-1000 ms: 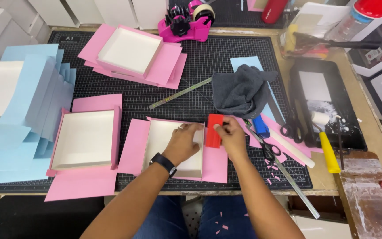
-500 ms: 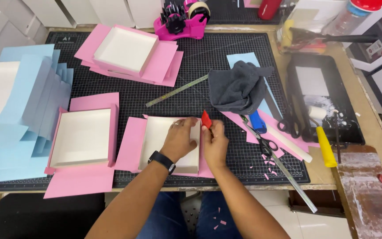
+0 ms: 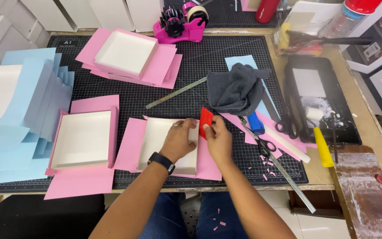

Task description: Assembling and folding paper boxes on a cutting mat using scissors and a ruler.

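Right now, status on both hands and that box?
Left hand pressing white box on pink paper. Right hand holds red scraper at box's right wall. Grey cloth just beyond, apart.

Cutting mat (image 3: 111, 95) lies on the bench (image 3: 332, 177). Near edge, centre: shallow box (image 3: 164, 132) on a paper sheet (image 3: 131, 146); second box (image 3: 82, 139) to its left, third box (image 3: 127, 52) behind. Cloth (image 3: 235, 90) behind right; ruler (image 3: 175, 93) between; tape dispenser (image 3: 180, 24) at far edge; scissors (image 3: 261, 141) right.
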